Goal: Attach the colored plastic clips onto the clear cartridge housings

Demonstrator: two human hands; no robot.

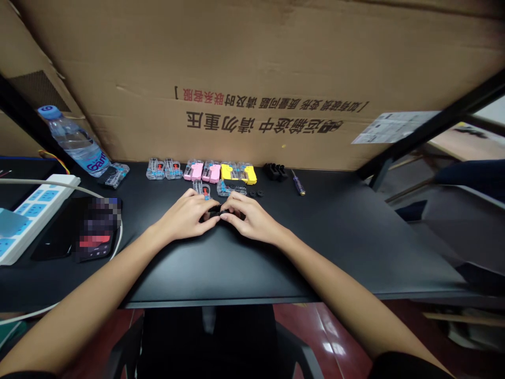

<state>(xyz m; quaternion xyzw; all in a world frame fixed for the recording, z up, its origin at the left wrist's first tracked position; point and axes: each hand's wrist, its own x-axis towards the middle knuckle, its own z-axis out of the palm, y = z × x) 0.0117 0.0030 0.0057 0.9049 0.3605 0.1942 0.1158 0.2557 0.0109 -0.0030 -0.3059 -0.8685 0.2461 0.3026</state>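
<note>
My left hand (188,213) and my right hand (250,216) meet at the middle of the black desk (339,237). Both pinch a small black part (216,212) between their fingertips, and most of it is hidden by the fingers. Just beyond my hands lie a clear piece with a red spot (202,188), a clear-and-black piece (232,187) and two small black rings (256,193). Farther back stands a row of small toy-like units: clear ones (163,169), pink ones (202,171) and yellow ones (239,172).
A large cardboard sheet (276,68) walls off the back of the desk. A water bottle (74,141), a white power strip (33,213) and a phone (97,229) sit at the left. A black block (275,171) and a small screwdriver (298,183) lie right of the row.
</note>
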